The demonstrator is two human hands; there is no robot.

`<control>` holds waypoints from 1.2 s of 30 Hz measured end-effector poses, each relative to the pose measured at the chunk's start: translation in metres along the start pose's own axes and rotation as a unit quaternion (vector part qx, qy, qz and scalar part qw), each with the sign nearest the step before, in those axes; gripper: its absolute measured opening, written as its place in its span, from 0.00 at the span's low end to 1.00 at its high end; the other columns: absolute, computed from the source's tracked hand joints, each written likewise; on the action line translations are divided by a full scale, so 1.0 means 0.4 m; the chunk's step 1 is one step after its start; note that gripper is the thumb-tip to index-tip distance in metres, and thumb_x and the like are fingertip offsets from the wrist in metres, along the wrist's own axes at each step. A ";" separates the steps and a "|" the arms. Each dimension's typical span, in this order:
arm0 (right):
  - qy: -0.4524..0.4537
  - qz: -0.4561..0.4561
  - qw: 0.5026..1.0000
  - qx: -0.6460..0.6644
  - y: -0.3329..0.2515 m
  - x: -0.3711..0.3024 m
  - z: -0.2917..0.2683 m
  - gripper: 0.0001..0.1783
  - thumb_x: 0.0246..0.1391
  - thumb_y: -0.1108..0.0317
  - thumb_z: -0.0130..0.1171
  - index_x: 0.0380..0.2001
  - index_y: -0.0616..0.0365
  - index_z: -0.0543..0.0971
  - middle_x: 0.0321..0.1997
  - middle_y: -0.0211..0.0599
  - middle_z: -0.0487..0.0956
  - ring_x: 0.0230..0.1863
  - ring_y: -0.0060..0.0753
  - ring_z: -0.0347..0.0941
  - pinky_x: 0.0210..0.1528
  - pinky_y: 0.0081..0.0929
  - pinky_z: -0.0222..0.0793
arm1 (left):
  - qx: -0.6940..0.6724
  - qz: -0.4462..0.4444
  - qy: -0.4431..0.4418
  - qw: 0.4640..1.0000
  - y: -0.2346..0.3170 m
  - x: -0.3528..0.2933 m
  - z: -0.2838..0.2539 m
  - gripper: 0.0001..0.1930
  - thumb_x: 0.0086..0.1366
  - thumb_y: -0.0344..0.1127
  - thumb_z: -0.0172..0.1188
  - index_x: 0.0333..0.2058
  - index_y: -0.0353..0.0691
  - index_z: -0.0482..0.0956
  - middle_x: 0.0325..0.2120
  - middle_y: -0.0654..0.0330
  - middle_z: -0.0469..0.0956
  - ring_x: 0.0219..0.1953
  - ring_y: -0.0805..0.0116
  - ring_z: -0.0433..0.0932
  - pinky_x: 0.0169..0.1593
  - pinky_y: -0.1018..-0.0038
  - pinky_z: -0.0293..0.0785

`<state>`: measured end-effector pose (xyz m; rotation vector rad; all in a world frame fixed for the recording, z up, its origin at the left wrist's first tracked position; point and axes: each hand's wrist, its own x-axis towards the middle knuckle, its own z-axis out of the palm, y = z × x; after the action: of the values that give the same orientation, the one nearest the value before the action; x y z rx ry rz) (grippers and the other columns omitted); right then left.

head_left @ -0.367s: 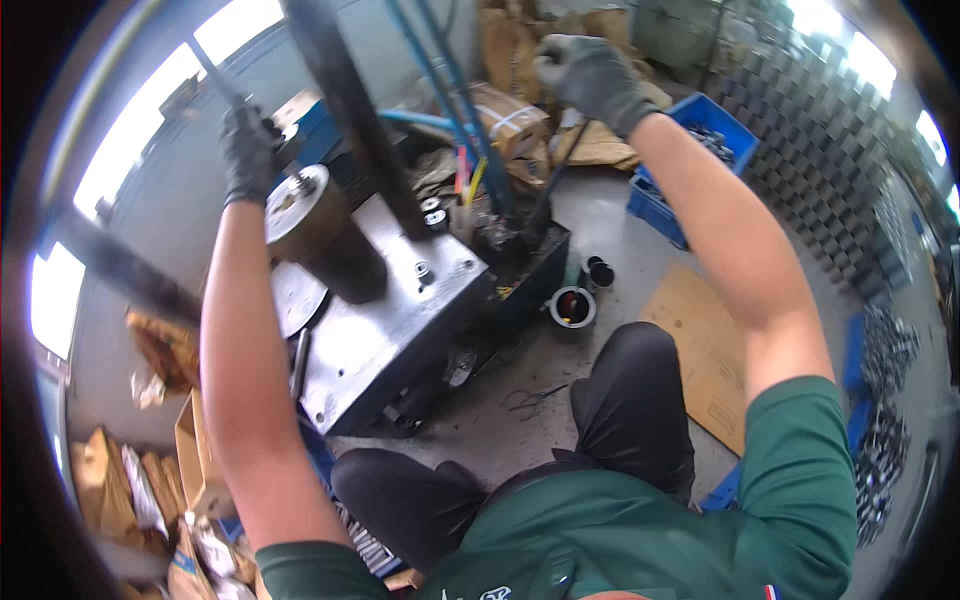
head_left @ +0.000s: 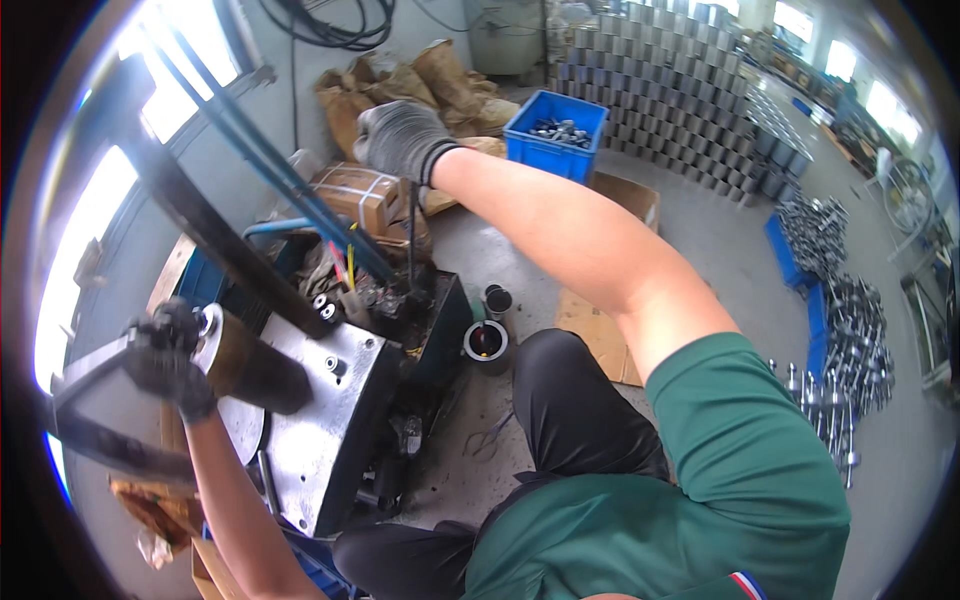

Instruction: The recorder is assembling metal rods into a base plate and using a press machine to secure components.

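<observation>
My right hand (head_left: 405, 142), in a grey knit glove, is closed in a fist at the top of an upright dark lever (head_left: 412, 235). My left hand (head_left: 168, 365), in a dark glove, is beside the top of a large metal cylinder (head_left: 255, 370). Its fingers curl round a dark part there, too blurred to make out. The cylinder stands tilted in the picture on a steel press table (head_left: 325, 400), between dark columns (head_left: 215, 225). A small metal bushing (head_left: 334, 366) sits on the plate, and a loose rod (head_left: 268, 482) lies near its left edge.
A blue crate (head_left: 550, 165) of metal parts stands beyond my right forearm, before stacked metal sleeves (head_left: 660, 100). Black cups (head_left: 486, 342) and pliers (head_left: 487, 437) are on the floor by my knee. Heaped shiny parts (head_left: 835, 330) lie at right; a strapped carton (head_left: 355, 195) sits behind the press.
The view has swung to the right, so the press and both hands appear farther left. My right hand stays closed at the lever top; my left hand remains beside the cylinder's top.
</observation>
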<state>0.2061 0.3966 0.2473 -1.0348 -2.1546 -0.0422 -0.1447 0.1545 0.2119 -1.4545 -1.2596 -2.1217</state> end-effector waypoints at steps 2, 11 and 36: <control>-0.011 -0.004 0.999 0.039 -0.033 -0.011 -0.026 0.18 0.53 0.55 0.58 0.39 0.54 0.87 0.42 0.50 0.87 0.48 0.52 0.84 0.55 0.45 0.77 | -0.076 0.002 0.004 0.997 0.085 -0.065 -0.088 0.07 0.71 0.33 0.53 0.36 0.38 0.78 0.28 0.62 0.73 0.33 0.74 0.73 0.34 0.80 0.68; 0.057 -0.014 0.995 0.085 -0.009 -0.148 -0.055 0.13 0.54 0.59 0.59 0.34 0.54 0.86 0.36 0.49 0.86 0.43 0.53 0.83 0.50 0.46 0.78 | -0.534 -0.514 0.015 0.671 0.185 -0.550 -0.153 0.21 0.73 0.57 0.55 0.37 0.43 0.78 0.24 0.67 0.72 0.26 0.71 0.69 0.34 0.75 0.72; -0.433 0.456 0.432 0.646 -0.308 -0.937 0.165 0.32 0.69 0.33 0.46 0.50 0.50 0.82 0.49 0.37 0.85 0.44 0.42 0.80 0.53 0.47 0.75 | -0.313 -0.736 0.035 0.599 0.149 -0.833 -0.085 0.27 0.71 0.65 0.50 0.44 0.46 0.79 0.38 0.62 0.82 0.48 0.61 0.79 0.61 0.51 0.71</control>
<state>0.2340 0.0861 -0.0035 -0.9870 -1.0506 2.6479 0.0242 0.0150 -0.0483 0.0118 -2.1926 -3.8470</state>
